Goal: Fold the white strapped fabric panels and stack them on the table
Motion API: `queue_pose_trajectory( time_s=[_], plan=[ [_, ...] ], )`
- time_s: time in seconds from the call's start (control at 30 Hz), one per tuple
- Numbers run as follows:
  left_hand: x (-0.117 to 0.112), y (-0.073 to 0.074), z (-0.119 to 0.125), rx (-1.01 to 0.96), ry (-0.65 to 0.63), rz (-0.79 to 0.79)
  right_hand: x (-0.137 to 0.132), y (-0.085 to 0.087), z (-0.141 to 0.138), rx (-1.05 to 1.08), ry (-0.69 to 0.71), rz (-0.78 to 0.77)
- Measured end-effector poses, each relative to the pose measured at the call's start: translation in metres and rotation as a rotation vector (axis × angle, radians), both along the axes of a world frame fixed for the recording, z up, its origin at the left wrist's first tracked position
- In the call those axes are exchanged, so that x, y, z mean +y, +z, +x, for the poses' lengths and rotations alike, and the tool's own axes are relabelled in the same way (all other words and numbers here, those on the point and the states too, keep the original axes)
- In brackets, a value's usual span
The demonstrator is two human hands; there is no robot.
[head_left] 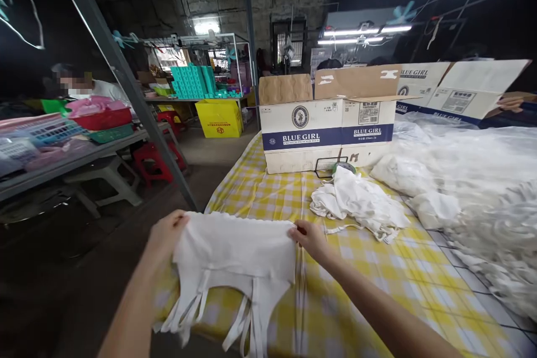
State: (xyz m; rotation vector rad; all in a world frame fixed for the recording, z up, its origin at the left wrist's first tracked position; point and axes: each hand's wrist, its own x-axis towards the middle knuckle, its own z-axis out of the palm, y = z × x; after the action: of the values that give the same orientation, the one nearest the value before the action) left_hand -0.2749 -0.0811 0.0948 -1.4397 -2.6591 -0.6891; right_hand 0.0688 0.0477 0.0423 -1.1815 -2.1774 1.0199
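Observation:
I hold a white cloth garment [235, 251] with hanging straps stretched out above the near left corner of the table. My left hand [168, 232] pinches its left top edge. My right hand [308, 236] pinches its right top edge. Both hands are closed on the fabric. The straps dangle down over the yellow-and-white checked tablecloth [377, 285]. A crumpled pile of similar white garments [356, 201] lies a little beyond my right hand.
An open "Blue Girl" cardboard box [327, 134] stands at the table's far end, a second box [453, 92] to its right. A big heap of white fabric [482, 190] fills the right side. A person sits at a left bench with baskets [50, 134]; red stools [155, 162] stand below.

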Motion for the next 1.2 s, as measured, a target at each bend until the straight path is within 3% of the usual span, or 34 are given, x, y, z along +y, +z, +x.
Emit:
queue_pose_trajectory(
  time_s=[0.03,0.13,0.23,0.4,0.6,0.77,0.83,0.9,0.97,1.03,1.13,1.2],
  plan=[
    [0.016,-0.014,-0.002,0.102,0.021,-0.104,0.010,-0.013,-0.009,-0.037,-0.036,0.020],
    [0.046,-0.052,0.003,0.171,0.050,-0.158,0.027,-0.038,-0.022,-0.108,-0.104,0.067],
    [0.056,-0.073,0.013,0.229,0.042,-0.143,0.031,-0.047,-0.025,-0.174,-0.137,0.111],
    [0.059,-0.078,0.014,0.425,-0.017,-0.203,0.033,-0.050,-0.028,-0.267,-0.166,0.154],
    [0.064,-0.073,0.012,0.457,-0.023,-0.269,0.036,-0.055,-0.036,-0.323,-0.201,0.180],
    [0.061,-0.072,0.028,0.467,-0.034,-0.252,0.021,-0.049,-0.034,-0.311,-0.203,0.234],
    [0.058,-0.078,0.038,0.481,-0.065,-0.205,0.009,-0.046,-0.029,-0.273,-0.137,0.322],
    [0.056,-0.089,0.045,0.452,-0.114,-0.184,-0.004,-0.045,-0.022,-0.239,0.035,0.430],
    [0.056,-0.102,0.047,0.365,-0.145,-0.233,-0.015,-0.046,-0.013,-0.234,0.218,0.490],
    [0.058,-0.112,0.042,0.269,-0.150,-0.309,-0.019,-0.048,-0.002,-0.254,0.294,0.494],
    [0.060,-0.118,0.035,0.227,-0.171,-0.370,-0.004,-0.051,0.021,-0.288,0.219,0.542],
    [0.060,-0.116,0.040,0.292,-0.207,-0.357,0.021,-0.050,0.042,-0.332,0.032,0.594]
  ],
)
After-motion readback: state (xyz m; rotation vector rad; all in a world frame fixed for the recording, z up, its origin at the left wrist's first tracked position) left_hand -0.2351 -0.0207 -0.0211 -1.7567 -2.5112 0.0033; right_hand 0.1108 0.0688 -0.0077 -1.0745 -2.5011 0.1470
